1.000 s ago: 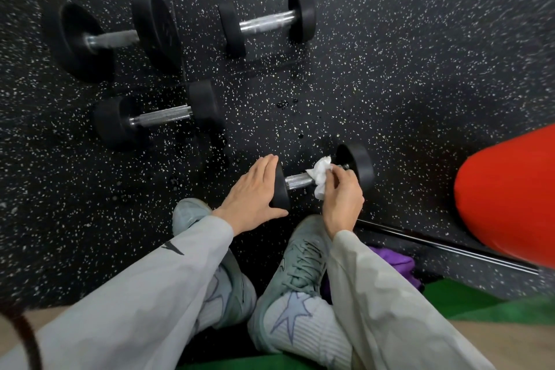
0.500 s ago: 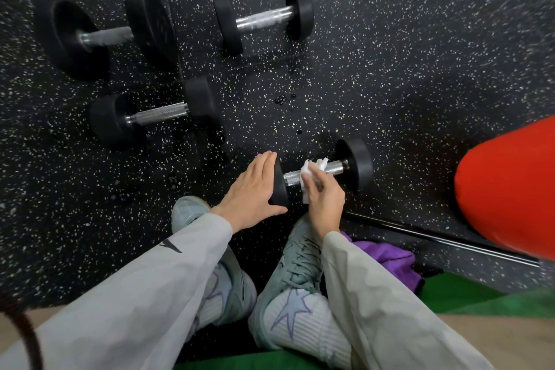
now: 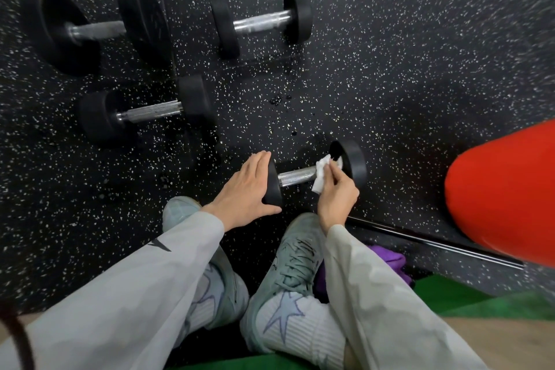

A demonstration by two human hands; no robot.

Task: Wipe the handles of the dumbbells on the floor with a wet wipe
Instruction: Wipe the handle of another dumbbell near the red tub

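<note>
A small black dumbbell with a chrome handle (image 3: 295, 176) lies on the speckled floor just in front of my feet. My left hand (image 3: 244, 189) rests flat, fingers straight, against its left end plate. My right hand (image 3: 338, 194) pinches a white wet wipe (image 3: 321, 173) against the right end of that handle, next to the right end plate. Three more dumbbells lie farther out: a large one (image 3: 96, 28) at the far left, a mid-sized one (image 3: 261, 21) at the far centre, and another (image 3: 150, 112) at the left middle.
A big red padded object (image 3: 504, 198) fills the right side. A thin black bar (image 3: 435, 245) lies on the floor under it. A purple cloth (image 3: 387, 260) sits by my right shoe. Green matting (image 3: 450, 294) borders the near right.
My right hand has slid the wipe along the handle from its left part to its right end. My left hand has stayed on the end plate.
</note>
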